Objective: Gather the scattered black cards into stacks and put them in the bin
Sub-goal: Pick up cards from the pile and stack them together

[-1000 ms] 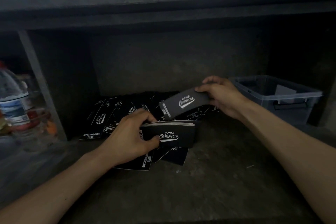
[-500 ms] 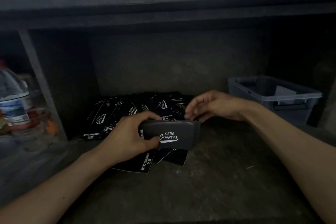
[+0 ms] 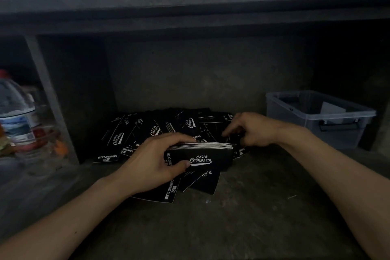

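Here the left hand [image 3: 156, 164] grips a squared stack of black cards printed with white "Club Camping" lettering [image 3: 202, 156]. Its thumb lies across the printed face and its fingers curl over the top edge, where the white card edges show. The stack stands on its long edge, well to the left of the translucent grey plastic bin [image 3: 291, 129], and its right end reaches toward the bin.

Between that stack and the bin the right hand [image 3: 251, 131] is turned palm down with its fingers bent, their tips on the loose cards. Whether it pinches one cannot be told in the dim light.

The remaining scattered black cards [image 3: 147, 131] lie overlapping on the rough grey concrete shelf [image 3: 253, 217], all left of the bin, some under the held stack and some fanned out further left. A pale sheet [image 3: 333, 110] leans inside the bin. Farthest from the bin, beyond a divider, stands a clear plastic water bottle [image 3: 16, 112].
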Demonstrator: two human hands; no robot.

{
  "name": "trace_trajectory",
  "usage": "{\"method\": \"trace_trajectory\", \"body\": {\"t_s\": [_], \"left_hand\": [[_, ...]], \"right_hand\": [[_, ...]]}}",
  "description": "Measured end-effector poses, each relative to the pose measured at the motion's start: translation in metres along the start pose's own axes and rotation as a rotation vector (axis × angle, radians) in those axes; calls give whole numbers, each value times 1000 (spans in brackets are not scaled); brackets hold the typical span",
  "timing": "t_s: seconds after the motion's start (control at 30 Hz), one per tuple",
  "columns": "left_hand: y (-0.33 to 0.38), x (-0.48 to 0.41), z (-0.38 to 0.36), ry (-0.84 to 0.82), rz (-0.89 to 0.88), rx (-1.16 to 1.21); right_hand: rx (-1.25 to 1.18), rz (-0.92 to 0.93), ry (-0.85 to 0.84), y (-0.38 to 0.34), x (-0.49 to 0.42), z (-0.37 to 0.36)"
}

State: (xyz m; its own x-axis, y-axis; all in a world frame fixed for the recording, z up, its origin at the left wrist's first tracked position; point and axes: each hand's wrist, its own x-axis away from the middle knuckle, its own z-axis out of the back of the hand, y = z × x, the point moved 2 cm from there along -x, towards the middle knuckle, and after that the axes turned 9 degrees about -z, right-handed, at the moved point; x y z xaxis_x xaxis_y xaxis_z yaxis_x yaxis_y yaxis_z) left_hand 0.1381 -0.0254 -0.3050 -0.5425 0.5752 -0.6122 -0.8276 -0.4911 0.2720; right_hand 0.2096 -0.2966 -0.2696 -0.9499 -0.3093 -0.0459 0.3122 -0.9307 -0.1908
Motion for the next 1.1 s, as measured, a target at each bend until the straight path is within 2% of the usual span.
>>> {"method": "trace_trajectory", "body": {"t_s": [0.3, 0.5, 0.57, 0.67, 0.73, 0.8, 0.87, 0.97, 1.0, 1.03, 1.1], "left_hand": [[1, 0, -1, 35, 34, 18], [-1, 0, -3, 15, 10, 14], [-2, 0, -2, 25, 14, -16], [-4, 0, 0, 43, 11, -49], [-6, 1, 0, 41, 26, -58], [-7, 1, -1, 33, 46, -55], [-7, 1, -1, 33, 54, -48], [-3, 0, -2, 17, 55, 27], [-2, 0, -2, 1, 53, 35], [-1, 0, -3, -12, 44, 24], [-1, 1, -4, -23, 15, -11]], "right_hand": [[186, -111, -79, 14, -1, -1], [111, -109, -51, 19, -1, -2], [82, -86, 51, 17, 0, 4], [125, -67, 374, 18, 6, 19], [24, -11, 493, 13, 13, 27], [-267, 94, 360, 1, 18, 29], [-554, 168, 98, -18, 23, 21], [-727, 146, -211, -36, 22, 3], [-756, 114, -225, -37, 19, -1], [-779, 63, -171, -36, 15, -3], [-627, -90, 121, -24, 7, -4]]}}
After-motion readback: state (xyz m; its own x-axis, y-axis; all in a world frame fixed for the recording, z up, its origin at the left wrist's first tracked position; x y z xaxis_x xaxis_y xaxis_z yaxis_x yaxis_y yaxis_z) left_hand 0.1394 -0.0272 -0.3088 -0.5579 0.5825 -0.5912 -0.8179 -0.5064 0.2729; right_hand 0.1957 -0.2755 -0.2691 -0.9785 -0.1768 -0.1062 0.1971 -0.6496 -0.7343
